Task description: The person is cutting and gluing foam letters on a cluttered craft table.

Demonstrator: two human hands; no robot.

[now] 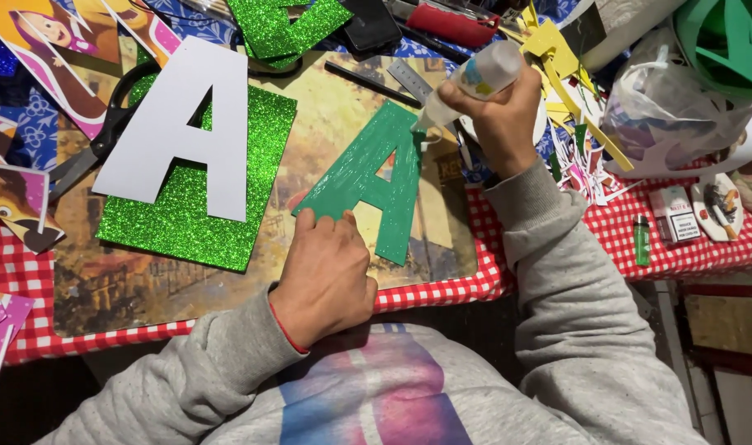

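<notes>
A green cut-out letter (374,181), smeared with shiny glue, lies face down on a brown board (310,124). My left hand (326,276) presses down on the letter's lower left leg with its fingertips. My right hand (501,119) grips a clear glue bottle (473,82), tipped so its nozzle meets the top of the letter. To the left, a white paper letter (178,128) rests on a green glitter sheet (199,185).
Black scissors (104,136) lie left of the white letter. Cartoon picture cut-outs (13,198) crowd the left edge. More green glitter scraps (281,29), a ruler (409,80), a plastic bag (681,107), a green lighter (641,239) and a small packet (675,214) lie on the red checked tablecloth (450,288).
</notes>
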